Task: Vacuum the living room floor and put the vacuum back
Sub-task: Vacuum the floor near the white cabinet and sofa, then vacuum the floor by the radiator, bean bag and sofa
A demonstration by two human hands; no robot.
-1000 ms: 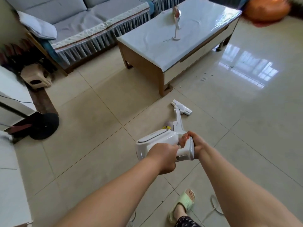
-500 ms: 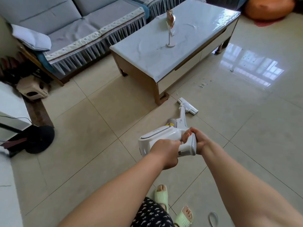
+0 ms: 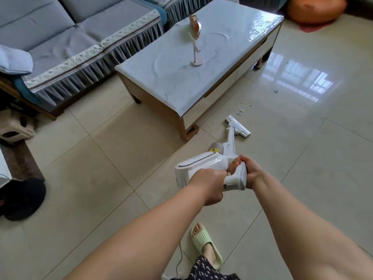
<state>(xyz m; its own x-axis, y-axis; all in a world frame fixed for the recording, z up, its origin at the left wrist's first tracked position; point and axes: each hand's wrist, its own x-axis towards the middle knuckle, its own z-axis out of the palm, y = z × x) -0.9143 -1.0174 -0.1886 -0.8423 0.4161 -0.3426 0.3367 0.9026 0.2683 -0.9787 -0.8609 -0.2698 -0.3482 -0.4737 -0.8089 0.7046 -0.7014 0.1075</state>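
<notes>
Vacuuming step in hand, judged well short of done: pale tiled floor [image 3: 84, 178] across the whole room, with white crumbs [image 3: 241, 111] scattered at about 1 o'clock, just beyond the cleaner's head. Grey sofa [image 3: 66, 43] at 10 o'clock, coffee table [image 3: 201, 63] at 12, its near corner leg close to the working line.

White stick vacuum [image 3: 203, 165] held at centre, body at hand level, tube sloping away toward 1 o'clock, floor head [image 3: 238, 126] flat on the tiles just beside the table corner.

Left hand [image 3: 210, 186] curled round the rear of the body, fingers hidden behind the casing. Right hand [image 3: 249, 170] wrapped round the upright grip, fingertips showing through the handle loop. Both grips closed firmly; vacuum directly ahead of both hands, head well out in front.

Next, probably: a short push forward and slightly right to carry the head over the crumbs, keeping clear of the table leg. Green slipper [image 3: 203, 243] at 6 o'clock, thin cord [image 3: 178, 259] beside it, worth avoiding underfoot.
</notes>
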